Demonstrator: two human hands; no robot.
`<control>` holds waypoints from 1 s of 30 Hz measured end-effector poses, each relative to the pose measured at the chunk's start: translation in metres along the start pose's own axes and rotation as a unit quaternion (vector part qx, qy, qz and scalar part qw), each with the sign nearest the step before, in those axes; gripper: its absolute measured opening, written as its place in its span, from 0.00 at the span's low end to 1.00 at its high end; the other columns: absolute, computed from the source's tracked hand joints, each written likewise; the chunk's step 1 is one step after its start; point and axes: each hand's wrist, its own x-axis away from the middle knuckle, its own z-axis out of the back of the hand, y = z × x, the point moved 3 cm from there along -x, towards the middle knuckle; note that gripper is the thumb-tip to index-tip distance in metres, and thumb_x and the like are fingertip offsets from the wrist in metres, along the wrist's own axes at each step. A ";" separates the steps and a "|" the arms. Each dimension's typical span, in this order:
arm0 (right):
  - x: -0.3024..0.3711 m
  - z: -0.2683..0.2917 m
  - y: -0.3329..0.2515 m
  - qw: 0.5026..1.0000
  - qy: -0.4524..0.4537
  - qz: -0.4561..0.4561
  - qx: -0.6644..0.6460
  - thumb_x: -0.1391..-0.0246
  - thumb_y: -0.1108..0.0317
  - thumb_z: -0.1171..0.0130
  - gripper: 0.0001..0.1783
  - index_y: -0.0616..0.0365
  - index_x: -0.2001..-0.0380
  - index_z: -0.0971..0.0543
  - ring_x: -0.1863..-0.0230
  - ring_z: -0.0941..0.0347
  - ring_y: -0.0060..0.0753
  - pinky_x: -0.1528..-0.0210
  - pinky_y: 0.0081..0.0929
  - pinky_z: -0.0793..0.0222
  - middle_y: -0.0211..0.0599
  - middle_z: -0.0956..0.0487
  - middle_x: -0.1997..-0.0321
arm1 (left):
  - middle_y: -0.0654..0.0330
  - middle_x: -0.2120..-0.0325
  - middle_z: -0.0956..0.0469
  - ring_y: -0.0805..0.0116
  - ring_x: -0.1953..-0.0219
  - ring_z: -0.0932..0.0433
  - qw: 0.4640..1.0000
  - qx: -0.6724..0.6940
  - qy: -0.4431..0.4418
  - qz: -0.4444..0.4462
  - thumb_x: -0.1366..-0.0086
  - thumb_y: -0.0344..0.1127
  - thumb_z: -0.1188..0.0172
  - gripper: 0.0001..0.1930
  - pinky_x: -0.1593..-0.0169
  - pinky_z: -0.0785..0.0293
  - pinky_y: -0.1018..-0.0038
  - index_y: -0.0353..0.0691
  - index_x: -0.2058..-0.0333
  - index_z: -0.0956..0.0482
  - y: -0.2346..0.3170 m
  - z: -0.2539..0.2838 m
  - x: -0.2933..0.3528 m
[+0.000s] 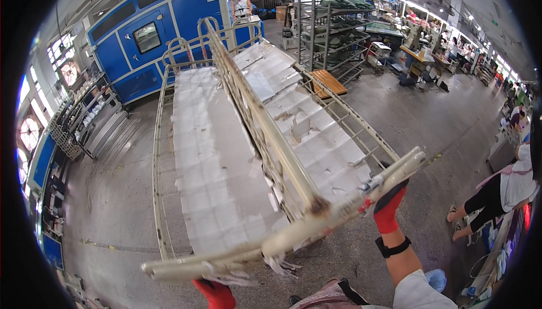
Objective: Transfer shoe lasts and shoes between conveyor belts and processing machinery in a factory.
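A long cream metal rack cart (282,154) stretches away in front of me, its paint chipped and rusty in places. Worn, creased pale sheets (212,156), torn at several spots, cover its two bays on either side of a raised middle rail. My right hand (390,210), in a red glove with black on it, is closed around the right end of the near crossbar. At the left part of that bar is my left hand (215,294), also red-gloved; the bar hides its fingers. Pale frayed strips (279,265) hang from the bar between my hands.
Beyond the cart's far end stands a blue cabin (164,32) with a windowed door; a person (241,5) is beside it. A tall shelf rack (333,38) and a wooden pallet (329,84) are at the far right. A person's legs (480,210) show close on my right.
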 end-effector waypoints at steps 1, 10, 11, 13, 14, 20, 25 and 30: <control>0.003 -0.010 0.006 1.000 -0.004 0.002 -0.002 0.29 0.47 0.58 0.37 0.62 0.29 0.46 0.30 0.37 0.49 0.28 0.43 0.42 0.53 0.39 0.29 | 0.58 0.32 0.40 0.59 0.33 0.37 0.992 -0.107 0.032 -0.065 0.26 0.51 0.51 0.32 0.32 0.39 0.60 0.46 0.29 0.46 -0.008 0.000 -0.012; -0.031 -0.256 -0.011 0.963 0.016 -0.015 -0.268 0.27 0.57 0.59 0.33 0.62 0.27 0.49 0.28 0.43 0.44 0.27 0.38 0.51 0.51 0.40 0.28 | 0.58 0.35 0.35 0.65 0.35 0.34 0.952 -0.267 0.067 -0.132 0.26 0.23 0.54 0.25 0.33 0.39 0.67 0.39 0.32 0.42 -0.025 0.018 -0.279; -0.046 -0.284 -0.012 0.954 -0.011 -0.063 -0.291 0.27 0.60 0.59 0.32 0.63 0.27 0.50 0.28 0.43 0.43 0.28 0.36 0.50 0.50 0.40 0.27 | 0.58 0.36 0.34 0.66 0.36 0.33 0.949 -0.288 0.056 -0.112 0.26 0.22 0.55 0.25 0.34 0.38 0.68 0.39 0.33 0.41 -0.023 0.018 -0.316; -0.075 -0.336 -0.024 0.941 -0.011 -0.042 -0.336 0.28 0.64 0.58 0.33 0.63 0.26 0.52 0.29 0.42 0.41 0.29 0.34 0.49 0.50 0.41 0.27 | 0.59 0.37 0.32 0.66 0.37 0.32 0.941 -0.323 0.049 -0.089 0.27 0.21 0.55 0.24 0.34 0.37 0.69 0.38 0.33 0.40 -0.013 0.008 -0.373; -0.091 -0.368 -0.028 0.937 -0.010 -0.073 -0.340 0.28 0.64 0.58 0.33 0.63 0.26 0.52 0.29 0.42 0.41 0.29 0.34 0.49 0.50 0.41 0.27 | 0.59 0.38 0.32 0.67 0.38 0.31 0.940 -0.325 0.059 -0.087 0.28 0.20 0.54 0.26 0.36 0.36 0.70 0.39 0.33 0.40 -0.011 0.001 -0.410; -0.154 -0.536 -0.017 0.937 -0.113 -0.146 -0.295 0.29 0.63 0.54 0.37 0.67 0.27 0.55 0.29 0.42 0.45 0.28 0.34 0.50 0.57 0.39 0.28 | 0.61 0.56 0.22 0.69 0.55 0.25 0.906 -0.416 0.032 -0.074 0.30 0.21 0.48 0.13 0.49 0.29 0.72 0.38 0.49 0.28 -0.020 -0.014 -0.605; -0.188 -0.657 -0.005 0.938 -0.195 -0.121 -0.259 0.30 0.64 0.52 0.39 0.63 0.27 0.59 0.38 0.30 0.43 0.36 0.34 0.38 0.58 0.29 0.37 | 0.62 0.59 0.22 0.70 0.58 0.25 0.919 -0.380 0.061 -0.088 0.32 0.21 0.47 0.13 0.52 0.28 0.72 0.38 0.50 0.28 -0.047 -0.001 -0.738; -0.233 -0.773 -0.006 0.963 -0.148 -0.069 -0.214 0.31 0.62 0.50 0.42 0.60 0.27 0.63 0.46 0.23 0.60 0.47 0.38 0.30 0.61 0.22 0.48 | 0.63 0.61 0.24 0.70 0.60 0.26 0.913 -0.386 0.061 -0.117 0.32 0.22 0.49 0.13 0.53 0.28 0.73 0.37 0.50 0.29 -0.067 0.015 -0.883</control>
